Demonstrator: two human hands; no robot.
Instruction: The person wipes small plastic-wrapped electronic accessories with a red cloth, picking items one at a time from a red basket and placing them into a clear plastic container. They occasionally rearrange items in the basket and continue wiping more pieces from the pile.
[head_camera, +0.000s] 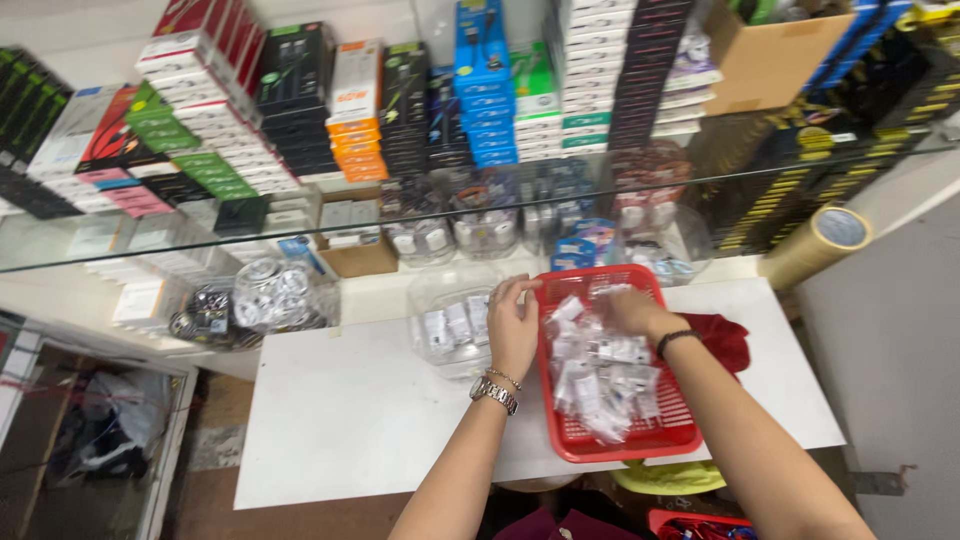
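left hand: lies along the left rim of the red basket, fingers curled over the rim's far corner, grip closed on the basket edge; metal watch and thin bracelet at the wrist
right hand: inside the basket at its far end, fingers down in the pile and partly hidden by it; cannot tell whether the grip is closed on anything; dark band on the wrist
small clear packets: loose heap of white parts in plastic sleeves, fills most of the basket from middle to far end
red basket: slotted plastic, sits on the right half of the white desk, near edge just at the desk's front edge
red cloth: on the desk, just right of the basket, partly under the right forearm
clear jar: just left of the left hand, holds a few similar white packets
clear bags: further left, past the desk edge, bulging with small round parts
tape roll: brown, lies at the far right beyond the desk
glass shelf: spans the view behind the desk, more jars and small boxes under it
boxed stock: stacked rows of flat retail boxes in many colours on top of the shelf, cardboard carton at the far right
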